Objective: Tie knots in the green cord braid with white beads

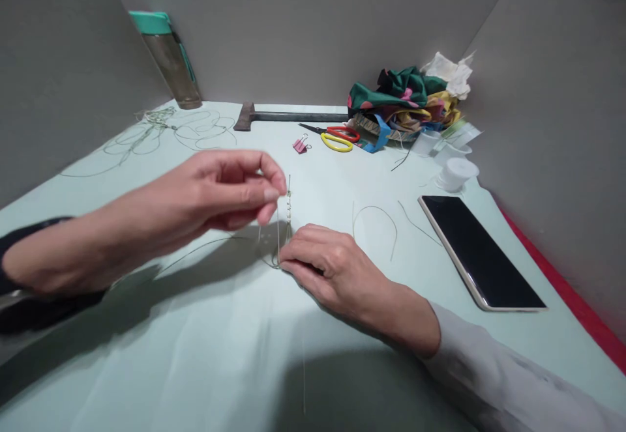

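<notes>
Head view. A short knotted cord (288,209) lies between the person's two hands on the pale worktop (195,373) and serves as the reference for all positions. The left hand (222,191), just to its left and raised, has thumb and index finger closed in a pinch on a thin strand (278,233), which runs down nearly straight toward the right hand (332,256). The right hand, at the near end of the knotted cord, has its fingers gathered low over the cord's loops and appears to grasp them; the exact contact is too small to resolve. The step in hand is judged to be the drawing of the strand while the cord is held down. The next move calls for a light, even pull by the left fingers and a steady hold by the right, since strands so fine could slip or snarl.

Beyond the knotted cord lie a pink binder clip (301,146), scissors (337,143) and a long-handled tool (245,118); beyond and to its right, a heap of cloth (411,88) and a white spool (458,172). Farther right lies a phone (482,253). Beyond and to its left are a loose cord tangle (160,118) and a bottle (170,64).
</notes>
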